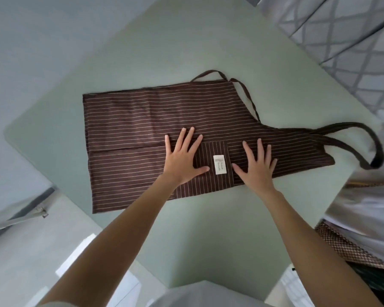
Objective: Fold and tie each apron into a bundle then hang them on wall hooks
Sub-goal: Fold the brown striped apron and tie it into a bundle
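White label [219,164] on apron [164,114]: print unreadable.

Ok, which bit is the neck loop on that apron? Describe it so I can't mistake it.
Start at the pale green table and the brown striped apron spread on it. Follow the cloth to its narrow right end: the neck loop is the wide, plain dark band curving past the table edge, broader than the thin ties at the far edge.

Bare forearms, no rings or watch; a pale garment [208,293] shows at the chest.

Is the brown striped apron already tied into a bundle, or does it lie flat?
Flat: the apron lies folded on the table, its straps loose, untied.
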